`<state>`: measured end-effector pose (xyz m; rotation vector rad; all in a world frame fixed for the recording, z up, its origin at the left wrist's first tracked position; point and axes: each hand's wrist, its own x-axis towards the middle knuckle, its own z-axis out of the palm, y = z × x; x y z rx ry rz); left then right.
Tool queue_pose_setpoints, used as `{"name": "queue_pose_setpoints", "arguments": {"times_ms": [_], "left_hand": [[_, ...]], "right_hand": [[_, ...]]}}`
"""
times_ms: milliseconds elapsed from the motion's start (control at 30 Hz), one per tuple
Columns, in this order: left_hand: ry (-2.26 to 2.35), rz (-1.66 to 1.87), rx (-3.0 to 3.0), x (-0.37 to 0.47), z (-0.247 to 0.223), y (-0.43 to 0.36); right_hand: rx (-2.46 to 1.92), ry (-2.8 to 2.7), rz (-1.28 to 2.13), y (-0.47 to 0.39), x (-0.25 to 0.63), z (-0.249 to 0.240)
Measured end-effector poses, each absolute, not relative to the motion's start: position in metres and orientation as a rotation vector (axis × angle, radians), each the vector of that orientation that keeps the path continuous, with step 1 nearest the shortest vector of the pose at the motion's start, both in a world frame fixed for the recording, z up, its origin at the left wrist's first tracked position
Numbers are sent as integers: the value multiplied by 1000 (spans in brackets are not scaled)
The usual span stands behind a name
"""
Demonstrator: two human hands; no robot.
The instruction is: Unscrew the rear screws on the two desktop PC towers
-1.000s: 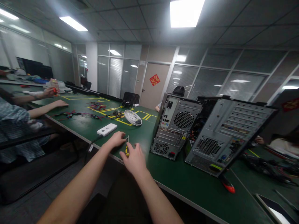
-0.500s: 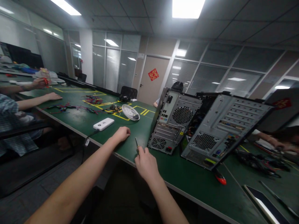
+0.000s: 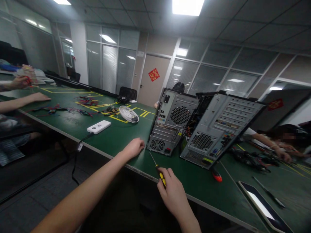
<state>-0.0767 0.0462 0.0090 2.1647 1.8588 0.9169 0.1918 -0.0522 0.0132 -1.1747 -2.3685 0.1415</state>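
Note:
My right hand holds a screwdriver with a yellow and black handle, its thin shaft pointing away from me over the table edge. My left hand rests on the green table, its fingers curled and the fingertips hidden; whether it holds anything does not show. Just beyond it stands an upright computer case, rear panel facing me. A second computer case leans beside it on the right. A red-tipped tool lies at that case's base.
A white power bank with a black cable, a white perforated cover and wired parts lie to the left. A tablet and a long tool are at the right. Other people's hands are at both sides.
The view has turned to the right. My left hand has moved closer to the first case. My right hand has moved right and down, and more of the screwdriver's handle shows.

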Motion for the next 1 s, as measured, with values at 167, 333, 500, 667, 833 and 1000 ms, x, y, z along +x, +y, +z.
{"name": "queue_pose_setpoints", "arguments": {"times_ms": [167,333,500,667,833,1000], "left_hand": [[1853,1051,2214,-79,9,41],[1750,1285,2072,-79,13,34],[1537,1620,1656,-70,19,7],[1258,1705,1441,-65,19,-34],[1060,1752,1196,-60,10,-60],[903,1723,1070,-47,9,-73]], "right_hand": [[-1076,-2276,286,-49,203,11],[-1060,-2192,422,-47,207,11],[-1064,-2061,454,-48,218,16],[-991,-2055,337,-64,235,39],[-875,-2081,217,-89,251,66],[-783,-2195,192,-105,257,80]]}}
